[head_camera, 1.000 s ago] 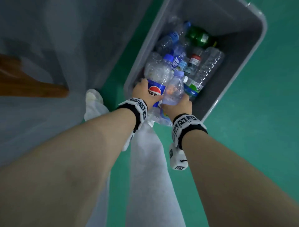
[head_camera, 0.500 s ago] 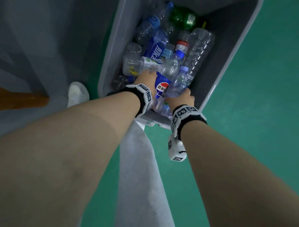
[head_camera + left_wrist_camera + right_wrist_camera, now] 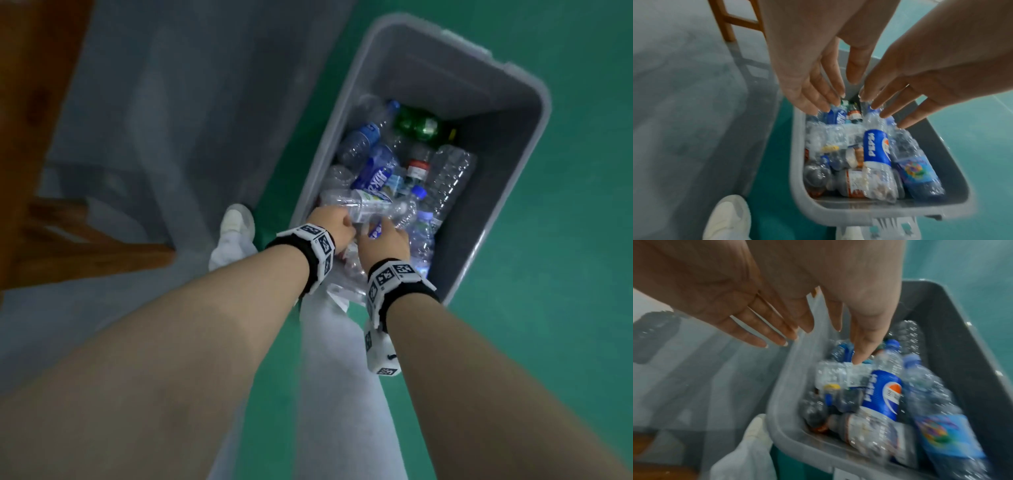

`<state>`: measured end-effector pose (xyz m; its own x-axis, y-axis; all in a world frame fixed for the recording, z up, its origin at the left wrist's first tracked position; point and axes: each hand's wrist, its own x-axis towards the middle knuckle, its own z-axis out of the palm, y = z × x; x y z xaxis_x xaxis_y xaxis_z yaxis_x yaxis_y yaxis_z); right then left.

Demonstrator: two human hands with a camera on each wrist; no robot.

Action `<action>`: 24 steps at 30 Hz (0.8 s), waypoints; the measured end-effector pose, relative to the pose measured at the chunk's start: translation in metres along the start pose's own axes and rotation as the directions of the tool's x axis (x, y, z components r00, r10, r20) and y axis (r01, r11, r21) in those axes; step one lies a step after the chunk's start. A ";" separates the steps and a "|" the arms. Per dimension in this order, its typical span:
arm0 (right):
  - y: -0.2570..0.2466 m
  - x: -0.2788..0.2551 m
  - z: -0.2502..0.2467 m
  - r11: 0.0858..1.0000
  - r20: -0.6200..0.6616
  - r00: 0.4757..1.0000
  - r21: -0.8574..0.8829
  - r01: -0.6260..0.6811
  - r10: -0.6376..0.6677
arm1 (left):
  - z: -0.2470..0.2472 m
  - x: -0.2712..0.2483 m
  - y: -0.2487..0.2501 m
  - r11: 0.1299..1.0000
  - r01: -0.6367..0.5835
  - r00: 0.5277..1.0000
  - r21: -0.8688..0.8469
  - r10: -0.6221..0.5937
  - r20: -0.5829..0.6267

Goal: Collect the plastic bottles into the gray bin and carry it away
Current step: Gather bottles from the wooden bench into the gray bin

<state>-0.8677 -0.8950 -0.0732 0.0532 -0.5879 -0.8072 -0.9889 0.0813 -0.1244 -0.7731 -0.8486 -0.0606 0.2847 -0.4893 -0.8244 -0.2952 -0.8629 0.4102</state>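
The gray bin stands on the green floor, holding several plastic bottles. A Pepsi bottle lies on top of the pile near the bin's close end, with a blue-labelled bottle beside it. A clear bottle lies across the pile just beyond my hands. My left hand and right hand hover side by side over the near end. The wrist views show the left hand's fingers and the right hand's fingers straight, holding nothing.
A wooden chair frame stands to the left on a gray floor area. My white shoe and light trouser leg are against the bin's near end. Green floor lies to the right.
Both hands gripped bottles before, the left the Pepsi bottle and the right a small clear one. Both bottles now lie in the bin and the hands have let go.
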 end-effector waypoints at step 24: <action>-0.367 -0.223 0.063 0.610 0.113 0.604 0.020 0.792 -0.789 | -0.276 -0.180 -0.211 0.567 -0.067 0.494 -0.821 -0.696 -0.521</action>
<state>-0.5081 -0.7430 0.1166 0.8279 -0.3283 -0.4548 -0.5580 -0.3998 -0.7272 -0.5103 -0.6140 0.1086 0.8212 0.2926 -0.4899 0.5624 -0.5605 0.6079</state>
